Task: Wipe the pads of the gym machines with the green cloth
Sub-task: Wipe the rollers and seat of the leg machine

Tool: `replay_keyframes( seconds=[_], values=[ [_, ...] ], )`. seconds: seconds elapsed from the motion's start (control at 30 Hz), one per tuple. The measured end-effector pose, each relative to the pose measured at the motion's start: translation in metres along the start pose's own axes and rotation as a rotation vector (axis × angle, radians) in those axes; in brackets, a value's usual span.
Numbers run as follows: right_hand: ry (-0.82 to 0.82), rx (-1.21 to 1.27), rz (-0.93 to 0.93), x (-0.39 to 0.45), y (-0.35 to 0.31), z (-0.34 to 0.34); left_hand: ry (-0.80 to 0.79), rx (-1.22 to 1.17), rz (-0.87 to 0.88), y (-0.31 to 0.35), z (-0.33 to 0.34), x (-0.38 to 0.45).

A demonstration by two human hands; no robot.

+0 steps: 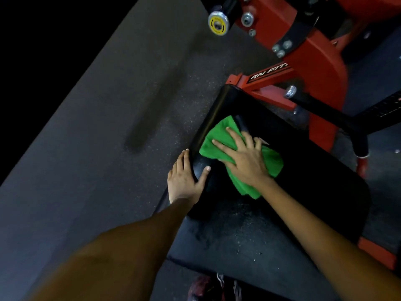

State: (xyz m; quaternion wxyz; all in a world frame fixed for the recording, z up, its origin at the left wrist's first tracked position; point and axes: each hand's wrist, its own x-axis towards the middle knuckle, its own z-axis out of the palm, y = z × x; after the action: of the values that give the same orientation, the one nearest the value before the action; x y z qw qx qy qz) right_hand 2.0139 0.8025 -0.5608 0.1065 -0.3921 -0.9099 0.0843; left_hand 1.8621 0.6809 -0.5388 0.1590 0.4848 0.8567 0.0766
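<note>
The black pad (303, 170) is the surface, tilted from 11 o'clock toward 4 o'clock, on a red machine frame (321, 68) at 1 o'clock. The green cloth (219, 135) lies bunched on it under the flat, spread right hand (245, 157). The left hand (184, 179) grips the pad's 9 o'clock edge. Dark speckled rubber floor (108, 127) surrounds.

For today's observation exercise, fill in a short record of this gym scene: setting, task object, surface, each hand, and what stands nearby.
setting: gym, speckled rubber floor
task object: green cloth, bunched, lying on the pad
surface: black pad of a red machine frame
right hand: flat on the cloth, fingers spread, pressing it down
left hand: grips the pad's left edge, thumb on top
nearby: yellow-capped knob
</note>
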Motion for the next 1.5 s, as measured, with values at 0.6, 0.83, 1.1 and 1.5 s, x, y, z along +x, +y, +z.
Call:
replay_keyframes(
  seconds=[0.6, 0.83, 1.1, 1.5],
  values=[
    [0.045, -0.12, -0.025, -0.021, 0.066, -0.005, -0.003, 0.0, 0.008, 0.001, -0.001, 0.001],
    [0.012, 0.023, 0.527, -0.046, -0.011, -0.001, 0.003, -0.005, 0.012, -0.001, 0.001, 0.0],
    [0.054, 0.025, 0.461, -0.054, 0.06, -0.004, 0.01, -0.016, 0.016, -0.002, 0.004, 0.002],
    [0.046, -0.042, 0.25, -0.028, 0.072, -0.008, 0.005, -0.015, 0.02, -0.002, 0.003, 0.0]
  ],
)
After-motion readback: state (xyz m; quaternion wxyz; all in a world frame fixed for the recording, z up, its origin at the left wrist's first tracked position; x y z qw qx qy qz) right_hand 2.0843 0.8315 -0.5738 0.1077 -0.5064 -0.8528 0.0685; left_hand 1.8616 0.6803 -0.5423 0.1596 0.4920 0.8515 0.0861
